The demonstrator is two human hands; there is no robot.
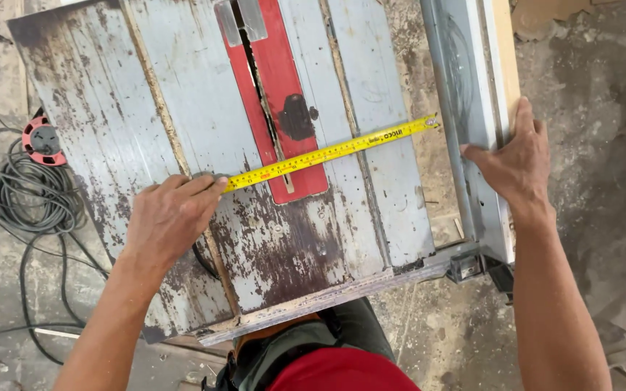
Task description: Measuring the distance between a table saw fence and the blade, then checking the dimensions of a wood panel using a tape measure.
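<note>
A worn grey table saw top (182,87) with a red throat plate (284,87) fills the view. A yellow tape measure (327,152) is stretched across it, from my left hand (172,217) to the metal rip fence (465,101) on the right. My left hand is closed over the tape's case and presses it onto the table. My right hand (516,163) rests on the fence, fingers wrapped over its edge. The tape's hook touches the fence's left face.
A coil of grey cable (23,195) and a red cable reel (41,141) lie on the dusty concrete floor at the left. The fence lock (472,264) sticks out at the table's near right corner. A pale wooden board (505,43) lies along the fence's right side.
</note>
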